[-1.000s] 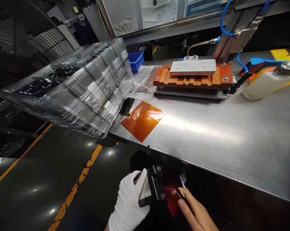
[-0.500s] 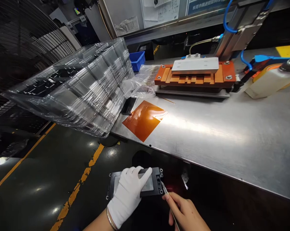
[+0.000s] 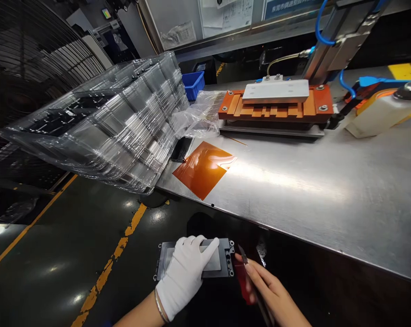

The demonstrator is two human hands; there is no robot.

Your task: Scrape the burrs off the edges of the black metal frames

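Gloved in white, my left hand [image 3: 187,272] grips a flat black rectangular part [image 3: 223,254] with a grey panel and small metal rings at its corners. The part is held in front of the bench, below its front edge. My bare right hand [image 3: 265,284] is closed on slim metal tweezers [image 3: 243,255], whose tip points up, just right of the part's right end and apart from it. The fingers of my right hand are slightly blurred. On the bench lies an orange translucent sheet [image 3: 203,170], with a small black piece [image 3: 181,149] at its left.
A tall stack of clear plastic trays [image 3: 123,122] stands at the left. An orange fixture [image 3: 275,106] under a metal press sits on the metal bench [image 3: 311,181]. Behind are a blue bin [image 3: 193,85] and plastic bags; a whitish bottle [image 3: 376,113] is at the right.
My right hand and the tweezers have drawn back to the right, off the part's right end. The part and my left hand have shifted slightly right.
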